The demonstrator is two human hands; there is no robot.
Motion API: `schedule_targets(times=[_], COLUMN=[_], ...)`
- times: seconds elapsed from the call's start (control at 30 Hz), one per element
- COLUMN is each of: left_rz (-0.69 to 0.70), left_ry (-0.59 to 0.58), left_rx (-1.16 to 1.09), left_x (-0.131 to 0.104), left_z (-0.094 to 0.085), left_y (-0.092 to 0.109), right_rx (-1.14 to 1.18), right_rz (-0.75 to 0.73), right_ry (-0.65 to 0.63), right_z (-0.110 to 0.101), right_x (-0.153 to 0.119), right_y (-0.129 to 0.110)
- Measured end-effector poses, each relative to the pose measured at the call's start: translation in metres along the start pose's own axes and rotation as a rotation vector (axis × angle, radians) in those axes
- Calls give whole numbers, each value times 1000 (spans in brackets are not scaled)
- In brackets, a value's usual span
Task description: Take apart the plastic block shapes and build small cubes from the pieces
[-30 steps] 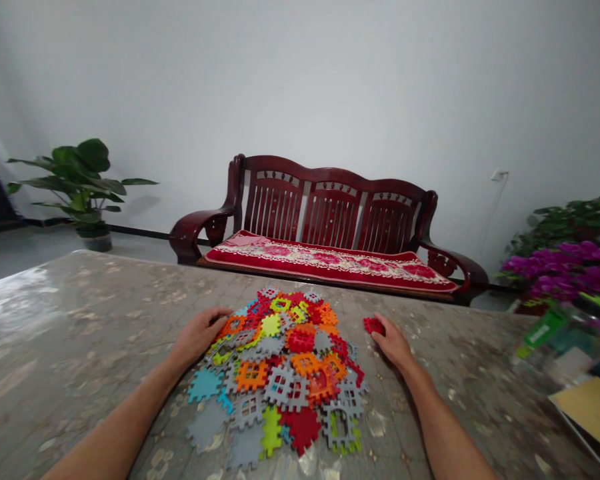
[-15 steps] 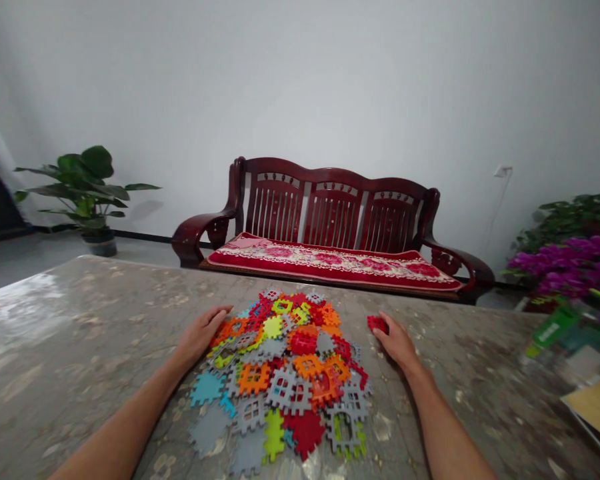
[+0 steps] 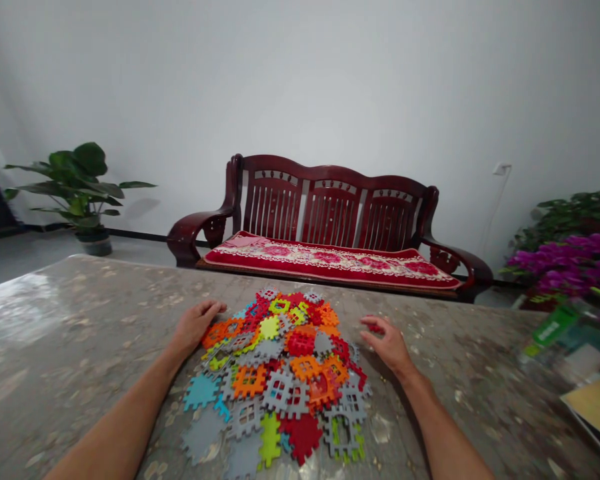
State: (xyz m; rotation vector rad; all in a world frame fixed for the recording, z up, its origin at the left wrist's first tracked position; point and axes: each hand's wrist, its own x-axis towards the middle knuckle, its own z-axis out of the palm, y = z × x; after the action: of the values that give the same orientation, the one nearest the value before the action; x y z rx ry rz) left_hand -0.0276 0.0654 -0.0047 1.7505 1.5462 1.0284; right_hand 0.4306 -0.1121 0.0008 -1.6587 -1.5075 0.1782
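Note:
A heap of interlocking plastic building tiles [image 3: 300, 370] in grey, red, orange, lime and blue lies between my hands, some solid and some with window cutouts. At its upper left edge rests my left hand [image 3: 199, 325], fingers loosely stretched and close together, holding nothing visible. To the right of the heap, my right hand [image 3: 387, 341] is open, with thumb and index finger apart. A red tile [image 3: 375, 327] lies by that hand's fingers, apart from the heap and partly hidden behind them.
The heap lies on a patterned grey-brown tabletop [image 3: 120, 327]. At the right edge are a clear container with a green label [image 3: 555, 330], a yellowish flat item [image 3: 595, 403] and purple flowers [image 3: 565, 263]. A wooden bench [image 3: 330, 207] stands beyond, with a potted plant [image 3: 87, 193] at left.
My right hand's thumb and index finger have spread apart from the red tile they were on. My left hand has drawn back slightly to the left. The view has shifted a little.

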Motion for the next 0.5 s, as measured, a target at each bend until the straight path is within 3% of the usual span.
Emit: schedule_targets(times=[0.2,0.33,0.5], left_rz=[-8,-11,-12], left_ry=[-27,-37,-32], left_rx=[-12,-29,-43], left_x=[-3,-2,0], left_z=[0,-1,-3], left_y=[6,5,4], right_rx=[6,-31,8], right_rz=[22,18,42], right_ry=[-341,-389,-386], right_z=[8,10,11], right_x=[-8,-10,-9], right_y=[-43,-55,-53])
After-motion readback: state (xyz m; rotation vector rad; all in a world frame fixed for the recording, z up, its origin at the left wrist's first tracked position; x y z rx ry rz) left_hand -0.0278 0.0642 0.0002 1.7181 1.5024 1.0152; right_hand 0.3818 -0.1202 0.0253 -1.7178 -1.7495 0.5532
